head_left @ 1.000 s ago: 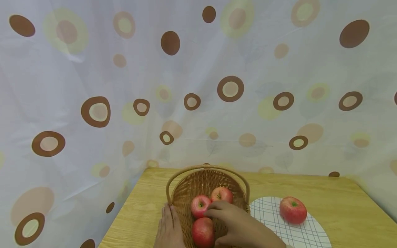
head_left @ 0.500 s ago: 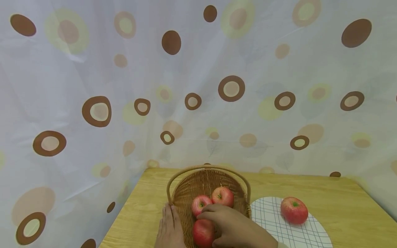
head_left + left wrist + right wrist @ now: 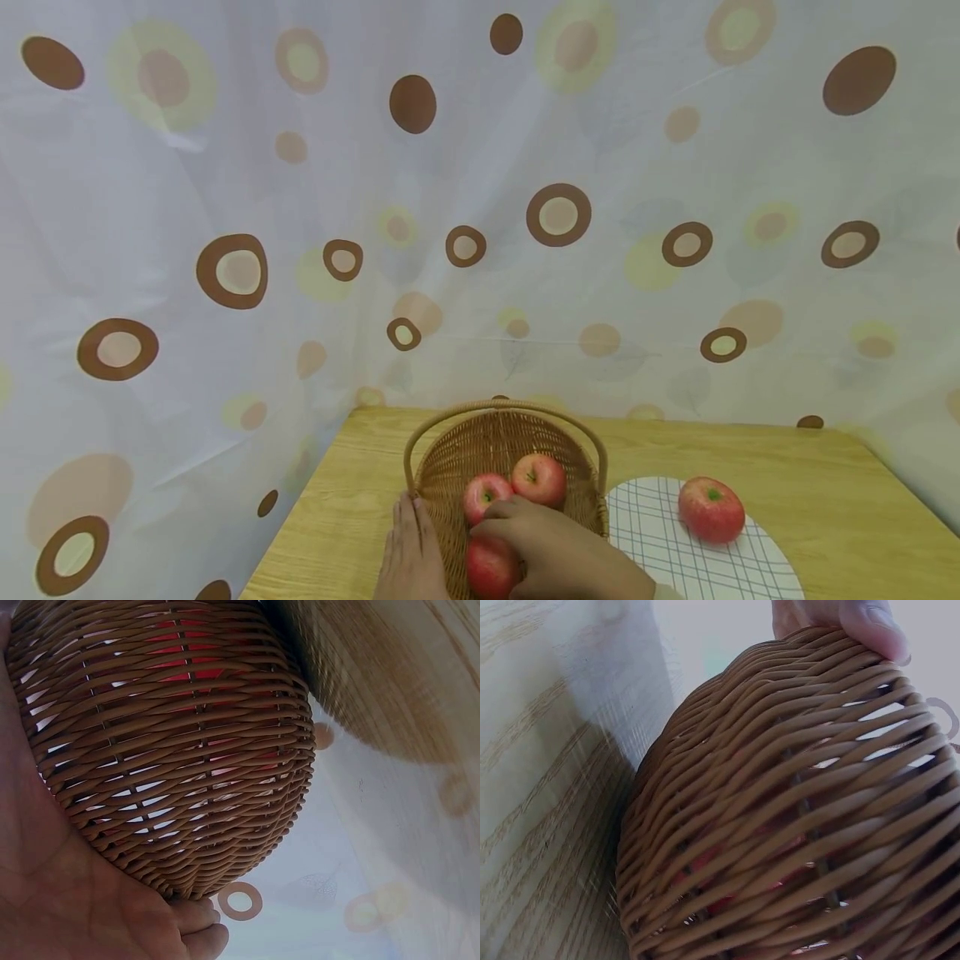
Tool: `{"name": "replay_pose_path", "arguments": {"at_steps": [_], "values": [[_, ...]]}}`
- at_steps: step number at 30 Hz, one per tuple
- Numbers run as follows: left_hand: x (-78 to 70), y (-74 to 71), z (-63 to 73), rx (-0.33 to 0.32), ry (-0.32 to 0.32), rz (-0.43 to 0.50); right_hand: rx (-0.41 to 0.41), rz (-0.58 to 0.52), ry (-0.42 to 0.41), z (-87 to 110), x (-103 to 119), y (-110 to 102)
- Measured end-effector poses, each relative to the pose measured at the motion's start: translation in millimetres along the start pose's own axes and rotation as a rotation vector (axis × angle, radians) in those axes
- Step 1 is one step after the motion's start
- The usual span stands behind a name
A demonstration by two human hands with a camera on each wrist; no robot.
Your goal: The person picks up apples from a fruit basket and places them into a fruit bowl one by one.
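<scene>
A brown wicker basket (image 3: 467, 442) with an arched handle stands on the table, several red apples inside. My left hand (image 3: 410, 552) lies with straight fingers along the basket's left side; in the left wrist view its palm (image 3: 82, 900) is against the weave. Reaching in over the right rim, my right hand (image 3: 558, 543) grips the nearest apple (image 3: 489, 568), fingers curled over its top and thumb at its near side. Behind it sit a second apple (image 3: 484, 493) and a third apple (image 3: 540, 481). In the right wrist view the weave hides most of the fruit.
Right of the basket lies a round white mat (image 3: 652, 521) with blue grid lines, bearing one red apple (image 3: 711, 510). The wooden table (image 3: 810, 483) meets a white curtain (image 3: 487, 150) with brown and beige circles at its back and sides.
My right hand has moved left and down onto the nearest apple and now grips it. My left hand and the basket have stayed in place.
</scene>
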State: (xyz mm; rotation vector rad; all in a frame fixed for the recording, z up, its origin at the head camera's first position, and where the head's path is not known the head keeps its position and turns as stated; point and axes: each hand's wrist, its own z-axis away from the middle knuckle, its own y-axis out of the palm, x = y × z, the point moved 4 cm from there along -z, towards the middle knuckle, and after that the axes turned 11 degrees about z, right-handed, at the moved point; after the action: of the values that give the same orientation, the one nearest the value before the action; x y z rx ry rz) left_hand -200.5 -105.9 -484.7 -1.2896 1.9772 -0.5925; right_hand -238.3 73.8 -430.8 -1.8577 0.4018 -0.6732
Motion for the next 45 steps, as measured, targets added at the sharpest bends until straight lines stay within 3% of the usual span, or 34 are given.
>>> {"name": "replay_pose_path", "arguments": {"at_steps": [14, 22, 30, 37, 40, 45], "values": [[0.3, 0.4, -1.1, 0.045, -0.016, 0.016, 0.08, 0.002, 0.066, -3.1, -2.2, 7.1], [0.4, 2.9, 0.1, -0.045, 0.017, -0.023, 0.07, 0.08, -0.01, -6.2, -0.2, 8.2], [-1.3, 3.8, -0.1, -0.089, 0.031, -0.038, 0.03, 0.085, -0.001, 0.0, 0.1, 7.1], [0.2, 4.1, 0.1, -0.137, 0.068, -0.044, 0.037, 0.017, -0.02, -0.9, -1.5, 5.5], [-0.4, 2.8, 0.0, -0.104, 0.057, -0.027, 0.051, -0.041, 0.02, 0.0, -1.3, 4.3], [0.8, 0.0, -0.2, 0.018, -0.004, 0.036, 0.07, -0.151, 0.099, 1.9, -1.5, 3.5]]}}
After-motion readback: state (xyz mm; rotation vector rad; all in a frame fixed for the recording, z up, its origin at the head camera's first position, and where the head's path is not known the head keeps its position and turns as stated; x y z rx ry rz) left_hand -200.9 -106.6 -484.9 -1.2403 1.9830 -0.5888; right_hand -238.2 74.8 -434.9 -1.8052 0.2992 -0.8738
